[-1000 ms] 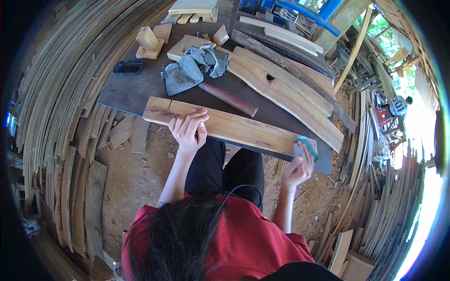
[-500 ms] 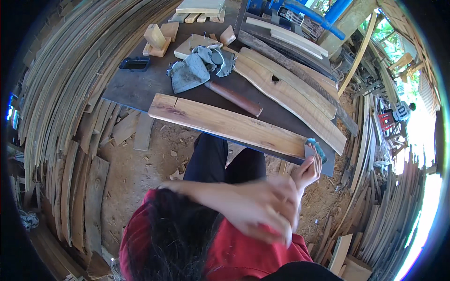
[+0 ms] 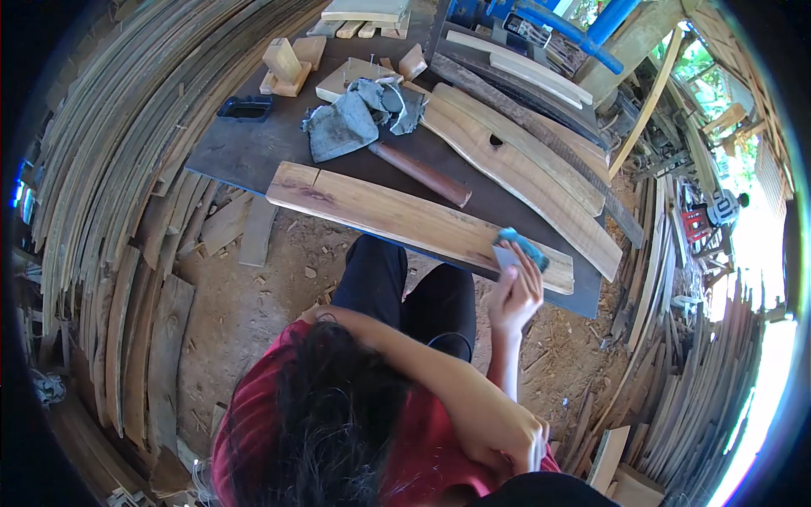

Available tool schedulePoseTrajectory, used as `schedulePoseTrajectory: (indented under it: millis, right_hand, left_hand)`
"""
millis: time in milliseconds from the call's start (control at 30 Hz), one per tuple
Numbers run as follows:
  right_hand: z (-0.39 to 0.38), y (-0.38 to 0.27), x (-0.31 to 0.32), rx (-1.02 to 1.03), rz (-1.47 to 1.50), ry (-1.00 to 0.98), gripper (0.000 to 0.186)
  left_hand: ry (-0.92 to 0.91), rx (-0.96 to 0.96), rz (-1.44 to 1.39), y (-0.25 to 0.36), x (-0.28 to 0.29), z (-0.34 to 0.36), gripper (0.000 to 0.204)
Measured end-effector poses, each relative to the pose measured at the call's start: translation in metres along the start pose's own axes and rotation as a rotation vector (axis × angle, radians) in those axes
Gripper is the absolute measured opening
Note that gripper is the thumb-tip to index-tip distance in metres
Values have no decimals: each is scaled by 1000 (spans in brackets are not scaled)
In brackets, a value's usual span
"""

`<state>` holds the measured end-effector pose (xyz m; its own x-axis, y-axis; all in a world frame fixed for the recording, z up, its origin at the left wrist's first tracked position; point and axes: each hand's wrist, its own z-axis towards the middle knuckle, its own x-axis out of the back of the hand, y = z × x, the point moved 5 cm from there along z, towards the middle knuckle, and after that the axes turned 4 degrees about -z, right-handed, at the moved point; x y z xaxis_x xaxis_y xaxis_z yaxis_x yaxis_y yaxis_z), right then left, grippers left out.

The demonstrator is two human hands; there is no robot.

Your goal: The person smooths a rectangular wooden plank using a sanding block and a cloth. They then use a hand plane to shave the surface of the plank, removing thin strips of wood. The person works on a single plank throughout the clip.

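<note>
My right hand (image 3: pixel 517 296) grips a teal pad (image 3: pixel 525 248) with a pale grey flap, which looks like folded sandpaper. The pad rests on the right part of a long, light-brown wooden board (image 3: pixel 389 215). That board lies along the near edge of a dark table (image 3: pixel 241 152) and has a thin crosswise line near its left end. Across my body, my left arm reaches to the right, so my left hand (image 3: pixel 525 444) sits near my right elbow. Its fingers are bent out of sight.
Beyond the board lie a hammer with a brown handle (image 3: pixel 422 174), a torn grey cloth (image 3: pixel 342 127), a black tray (image 3: pixel 245 108) and wavy-edged planks (image 3: pixel 507 173). Nails stand in a small wood block (image 3: pixel 355 76). Stacked timber strips (image 3: pixel 127 152) line the left. A person (image 3: pixel 725 205) is far right.
My right hand has slid the teal pad leftward along the board from its right end. My left hand, blurred before, has moved slightly right and down toward my right elbow.
</note>
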<state>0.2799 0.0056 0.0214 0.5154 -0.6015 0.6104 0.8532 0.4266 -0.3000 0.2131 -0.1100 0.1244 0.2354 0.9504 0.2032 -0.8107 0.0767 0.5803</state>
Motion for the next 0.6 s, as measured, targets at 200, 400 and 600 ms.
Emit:
schedulePoseTrajectory:
  millis: [200,400,600]
  right_hand:
    - [-27,49,42,-200,-176,85,31]
    - [-28,54,36,-283,-223,78,31]
    - [-29,55,34,-268,-180,92,31]
  left_hand:
    - [58,-44,-47,-7,-4,-12,16]
    - [95,6,-9,-6,-6,-3,16]
    - [109,57,4,-3,-6,-8,16]
